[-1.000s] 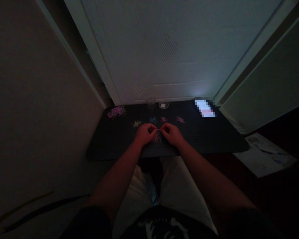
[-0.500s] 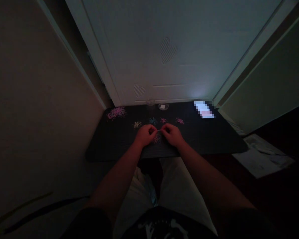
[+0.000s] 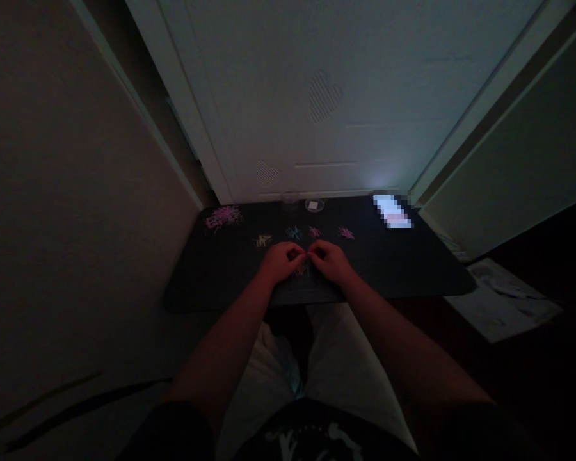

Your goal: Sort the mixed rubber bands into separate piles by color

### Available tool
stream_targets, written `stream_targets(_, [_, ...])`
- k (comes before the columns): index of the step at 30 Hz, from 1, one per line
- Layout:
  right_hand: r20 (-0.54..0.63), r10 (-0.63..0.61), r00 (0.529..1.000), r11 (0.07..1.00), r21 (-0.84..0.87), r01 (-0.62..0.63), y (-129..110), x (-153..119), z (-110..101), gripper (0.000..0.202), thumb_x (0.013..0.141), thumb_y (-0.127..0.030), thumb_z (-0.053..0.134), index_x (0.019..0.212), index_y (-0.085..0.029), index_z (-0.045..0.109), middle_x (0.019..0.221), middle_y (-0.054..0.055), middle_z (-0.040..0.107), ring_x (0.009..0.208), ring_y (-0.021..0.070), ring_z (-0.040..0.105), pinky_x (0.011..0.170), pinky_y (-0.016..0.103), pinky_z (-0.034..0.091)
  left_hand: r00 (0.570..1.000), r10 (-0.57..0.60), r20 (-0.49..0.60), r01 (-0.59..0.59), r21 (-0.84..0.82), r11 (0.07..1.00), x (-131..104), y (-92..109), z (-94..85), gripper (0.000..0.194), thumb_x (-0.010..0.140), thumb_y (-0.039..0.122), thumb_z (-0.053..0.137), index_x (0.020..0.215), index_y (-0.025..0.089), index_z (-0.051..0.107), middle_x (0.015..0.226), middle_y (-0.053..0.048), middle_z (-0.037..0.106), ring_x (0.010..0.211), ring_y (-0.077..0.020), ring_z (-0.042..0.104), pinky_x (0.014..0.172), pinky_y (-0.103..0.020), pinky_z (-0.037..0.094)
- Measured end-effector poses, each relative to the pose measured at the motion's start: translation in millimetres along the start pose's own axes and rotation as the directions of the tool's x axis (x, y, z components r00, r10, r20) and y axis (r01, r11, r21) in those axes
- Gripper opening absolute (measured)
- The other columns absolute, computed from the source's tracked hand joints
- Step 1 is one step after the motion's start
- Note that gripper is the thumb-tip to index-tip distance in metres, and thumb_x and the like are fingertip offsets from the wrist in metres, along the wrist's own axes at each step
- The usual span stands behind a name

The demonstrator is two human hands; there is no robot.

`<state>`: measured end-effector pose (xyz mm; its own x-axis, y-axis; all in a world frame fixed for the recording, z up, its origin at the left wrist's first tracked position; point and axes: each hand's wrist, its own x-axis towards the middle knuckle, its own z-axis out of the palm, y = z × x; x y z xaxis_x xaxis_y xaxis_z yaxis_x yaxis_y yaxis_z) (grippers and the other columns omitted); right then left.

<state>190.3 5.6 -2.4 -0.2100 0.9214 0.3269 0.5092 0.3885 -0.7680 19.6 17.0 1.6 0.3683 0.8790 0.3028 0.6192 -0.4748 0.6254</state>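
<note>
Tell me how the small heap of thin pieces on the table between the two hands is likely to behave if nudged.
The heap would probably spread rather than slide as one, since its pieces appear loose and lie at odd angles. Each is likely light, being so slender. Tipping seems unlikely, as it sits low on the table.

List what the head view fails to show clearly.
In the head view:
What the left hand and right hand hold: too small, dark.
Single pieces in the nearest pile: tiny, dim.
Contents of the lit screen: hidden by pixelation.
Shirt print: cut off by the bottom edge.
</note>
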Motion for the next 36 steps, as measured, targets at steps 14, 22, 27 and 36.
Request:
stream_targets(14, [0.059,-0.025,0.998,0.992,-0.12,0.032,1.0,1.2,1.3,0.005,0.071,-0.019,0.051,0.068,-0.019,0.056,0.064,-0.002,0.055,0.059,0.011,0.047,0.057,0.023,0.034,1.0,0.01,-0.012,-0.009,0.059,0.998,-0.6,4.2,-2.1,0.013,0.08,0.027,0.051,0.079,0.018,0.06,0.078,-0.002,0.063,0.075,-0.0155,0.056,0.069,-0.029,0.044])
stream_targets(22, [0.035,0.002,0.999,0.998,-0.058,0.0,1.5,0.0,1.5,0.004,0.071,-0.02,0.052,0.073,-0.019,0.055,0.065,-0.002,0.055,0.06,0.0112,0.048,0.058,0.023,0.036,0.999,0.032,-0.014,-0.031,0.054,0.998,-0.3,1.6,-1.2,0.013,0.082,0.026,0.05,0.083,0.018,0.06,0.082,-0.003,0.063,0.08,-0.0161,0.056,0.073,-0.029,0.044])
stream_targets(27, [0.045,0.004,0.999,1.0,0.014,-0.004,1.5,-0.5,0.9,0.01,0.073,-0.024,0.053,0.08,-0.018,0.057,0.068,-0.001,0.057,0.06,0.0113,0.049,0.057,0.023,0.038,0.999,0.04,0.023,-0.041,0.047,0.998,-0.3,2.1,-1.9,0.014,0.083,0.028,0.051,0.083,0.018,0.061,0.085,-0.003,0.064,0.081,-0.0162,0.057,0.075,-0.03,0.044])
stream_targets(36, [-0.032,0.025,0.999,0.995,-0.098,-0.028,2.3,2.0,4.0,0.006,0.075,-0.02,0.05,0.073,-0.018,0.056,0.068,0.0,0.056,0.063,0.0118,0.05,0.06,0.023,0.037,0.997,0.048,0.064,-0.053,0.075,0.996,-0.2,2.0,-1.2,0.018,0.085,0.03,0.047,0.082,0.017,0.059,0.084,-0.004,0.063,0.081,-0.0167,0.056,0.073,-0.03,0.043])
